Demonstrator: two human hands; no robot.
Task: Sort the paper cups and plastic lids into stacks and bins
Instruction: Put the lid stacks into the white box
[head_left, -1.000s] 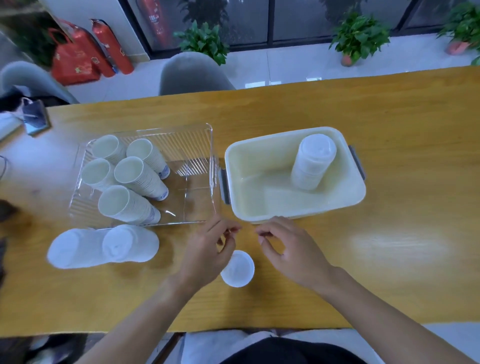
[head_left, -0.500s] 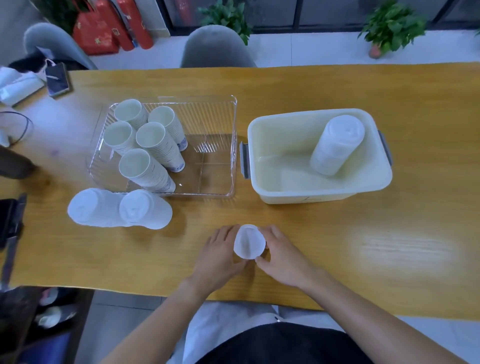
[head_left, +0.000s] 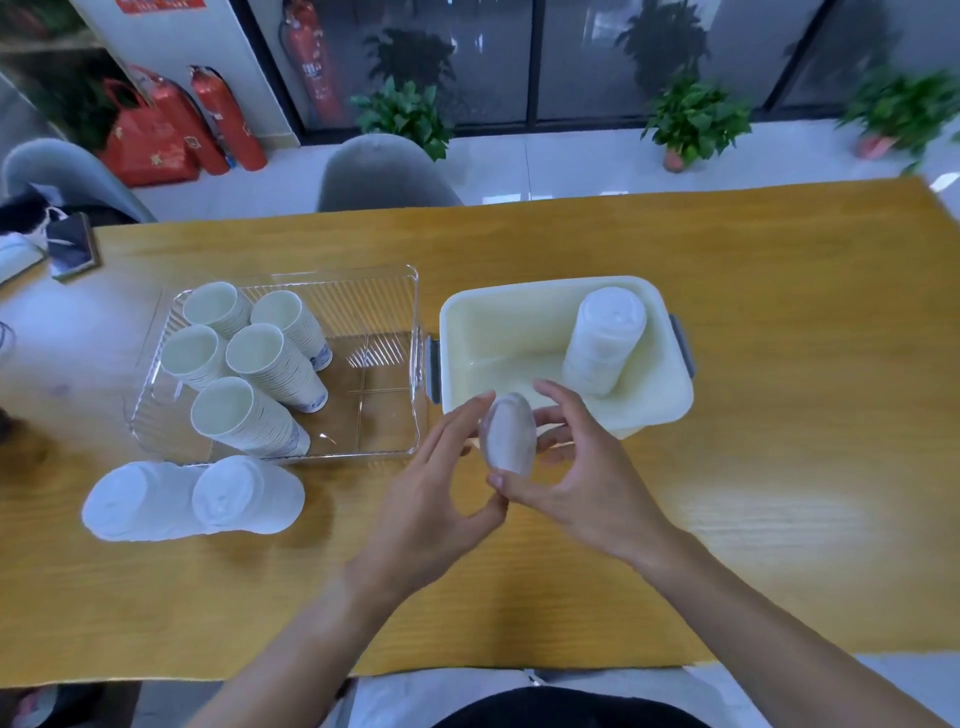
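Note:
A translucent plastic lid (head_left: 506, 434) is held on edge above the table, just in front of the cream bin (head_left: 670, 410). My right hand (head_left: 571, 467) pinches it between thumb and fingers. My left hand (head_left: 436, 493) touches its left side with straight fingers, thumb near the lid's lower rim. A stack of lids (head_left: 605, 340) stands in the cream bin. Several stacks of paper cups (head_left: 260, 358) lean in the clear tray (head_left: 384, 306). Two lid stacks (head_left: 195, 501) lie on the table in front of that tray.
A phone (head_left: 72, 249) and a cloth lie at the table's far left corner. A grey chair (head_left: 384, 174) stands behind the table, another at far left. Bare wood stretches to the right of the cream bin.
Both hands lifted the lid off the table and raised it toward the cream bin, turning it on edge. The head camera tilted up.

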